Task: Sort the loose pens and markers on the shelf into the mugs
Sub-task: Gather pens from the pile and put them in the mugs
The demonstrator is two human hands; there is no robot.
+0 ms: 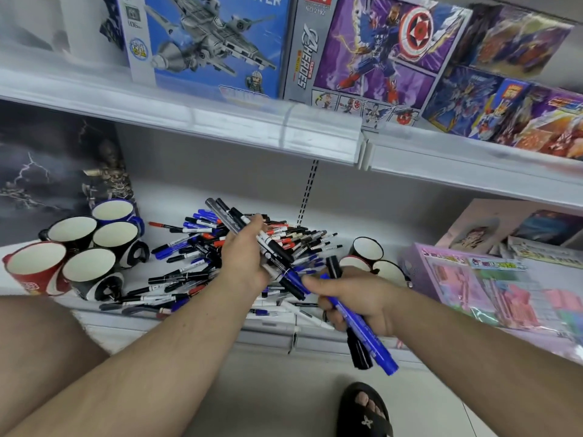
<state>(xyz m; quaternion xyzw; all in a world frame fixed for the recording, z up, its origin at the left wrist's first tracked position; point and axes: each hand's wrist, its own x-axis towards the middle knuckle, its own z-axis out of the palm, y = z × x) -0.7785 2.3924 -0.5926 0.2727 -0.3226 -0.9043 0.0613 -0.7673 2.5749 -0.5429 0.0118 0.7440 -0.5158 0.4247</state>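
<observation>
Though jumbled, slim cylindrical markers (195, 244).

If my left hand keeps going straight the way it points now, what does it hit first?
Probably the pile of loose pens on the shelf, directly beyond the left hand and the bundle of markers it grips. Depth is unclear, so it may pass above them.

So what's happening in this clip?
A person is sorting a pile of pens and markers on a store shelf. The left hand grips a bundle of markers, mostly black; the right hand holds a blue marker and a black marker. The mugs on the left and mugs on the right look empty, so most sorting remains.
</observation>
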